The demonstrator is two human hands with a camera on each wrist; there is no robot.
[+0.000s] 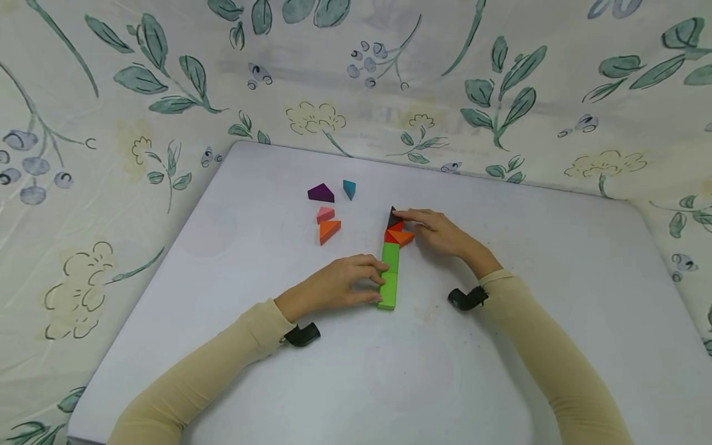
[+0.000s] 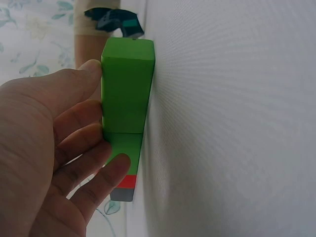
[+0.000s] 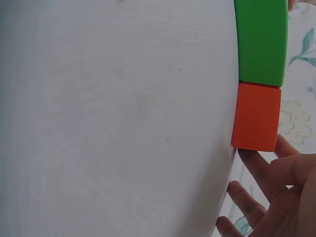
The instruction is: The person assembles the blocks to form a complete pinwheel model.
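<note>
Two green blocks (image 1: 388, 293) lie end to end in a column on the white table. My left hand (image 1: 345, 283) is along their left side, fingertips and thumb against the green faces, fingers slightly bent; the left wrist view shows the thumb by the near end of the green block (image 2: 126, 94). Beyond the green blocks sit red triangular pieces (image 1: 391, 238), an orange triangle (image 1: 405, 237) jutting right, and a dark triangle (image 1: 393, 219) at the far end. My right hand (image 1: 442, 236) reaches in from the right, index fingertip on the dark triangle, other fingers loosely spread near the orange triangle.
Left of the column lie loose pieces: a purple one (image 1: 321, 193), a blue one (image 1: 349, 189), a pink one (image 1: 325, 214) and an orange triangle (image 1: 329, 231). Floral cloth (image 1: 356, 80) hangs behind the table's far edge. Black wrist cameras (image 1: 467, 299) sit below both wrists.
</note>
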